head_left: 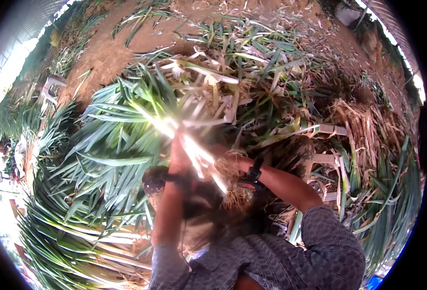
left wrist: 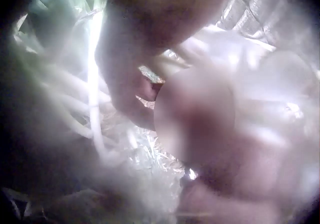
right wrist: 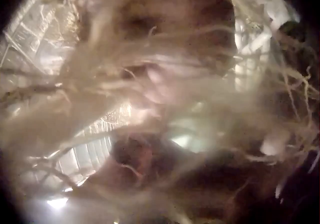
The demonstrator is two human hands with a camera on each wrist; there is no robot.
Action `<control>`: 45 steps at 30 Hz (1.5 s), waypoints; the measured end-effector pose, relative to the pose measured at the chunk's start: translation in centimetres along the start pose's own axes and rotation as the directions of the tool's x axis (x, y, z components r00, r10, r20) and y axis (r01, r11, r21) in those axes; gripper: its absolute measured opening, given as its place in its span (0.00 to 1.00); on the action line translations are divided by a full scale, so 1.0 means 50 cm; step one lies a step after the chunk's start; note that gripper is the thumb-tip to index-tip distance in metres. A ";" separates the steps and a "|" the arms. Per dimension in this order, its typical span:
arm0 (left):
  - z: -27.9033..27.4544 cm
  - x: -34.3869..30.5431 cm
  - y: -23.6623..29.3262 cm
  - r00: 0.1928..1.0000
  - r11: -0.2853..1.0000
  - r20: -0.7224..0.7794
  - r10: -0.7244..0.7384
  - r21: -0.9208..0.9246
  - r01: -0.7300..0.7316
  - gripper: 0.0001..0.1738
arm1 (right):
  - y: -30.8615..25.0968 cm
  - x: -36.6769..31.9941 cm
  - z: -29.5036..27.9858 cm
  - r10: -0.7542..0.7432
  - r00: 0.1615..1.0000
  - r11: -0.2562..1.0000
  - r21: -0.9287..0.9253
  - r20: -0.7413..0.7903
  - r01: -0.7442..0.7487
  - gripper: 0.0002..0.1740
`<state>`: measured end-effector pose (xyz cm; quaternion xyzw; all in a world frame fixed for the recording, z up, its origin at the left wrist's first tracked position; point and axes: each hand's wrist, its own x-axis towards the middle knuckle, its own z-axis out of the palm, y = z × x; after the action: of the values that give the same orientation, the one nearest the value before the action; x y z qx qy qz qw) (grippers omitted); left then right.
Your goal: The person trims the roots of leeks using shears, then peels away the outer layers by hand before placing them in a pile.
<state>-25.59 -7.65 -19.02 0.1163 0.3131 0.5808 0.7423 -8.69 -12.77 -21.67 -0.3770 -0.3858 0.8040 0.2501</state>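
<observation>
In the head view a bunch of long green onions (head_left: 196, 152) lies slantwise in front of the person, its white stalks washed out by glare. The left hand (head_left: 177, 145) grips the bunch around its stalks, with green leaves fanning out to the upper left. Brown stringy roots (head_left: 235, 197) hang at the lower right end. Beside the stalks, near the roots, is the right hand (head_left: 219, 151), blurred; I cannot tell whether its fingers hold anything. Roots (right wrist: 200, 34) cross in front of that hand in the right wrist view. The left wrist view shows curled fingers (left wrist: 132, 104) near pale stalks (left wrist: 93, 79).
A large heap of green onions (head_left: 112, 125) spreads on the left, with more stalks (head_left: 112, 256) stacked at lower left. Stripped leaves and husks (head_left: 271, 58) litter the far ground. Dry stalks with roots (head_left: 363, 125) pile up on the right. Bare soil (head_left: 102, 48) shows behind.
</observation>
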 end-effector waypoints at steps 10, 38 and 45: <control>-0.046 0.064 0.085 0.973 0.927 -0.036 0.227 0.315 -0.204 0.24 | -0.029 -0.317 0.048 -0.023 0.887 0.979 0.189 0.462 -0.073 0.14; 0.043 0.005 -0.033 0.991 0.991 0.061 0.119 0.058 -0.123 0.23 | -0.080 -0.046 0.005 -0.356 0.925 0.878 -0.386 -0.132 0.283 0.29; 0.003 0.044 -0.015 0.981 0.970 -0.129 0.148 0.213 -0.119 0.21 | -0.098 -0.300 0.015 -0.147 0.737 0.755 -0.406 0.660 0.515 0.21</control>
<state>-24.61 -5.79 -20.02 0.1707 0.4151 0.6012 0.6612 0.13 -20.69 -11.20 -0.0849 -0.7271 0.6667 0.1400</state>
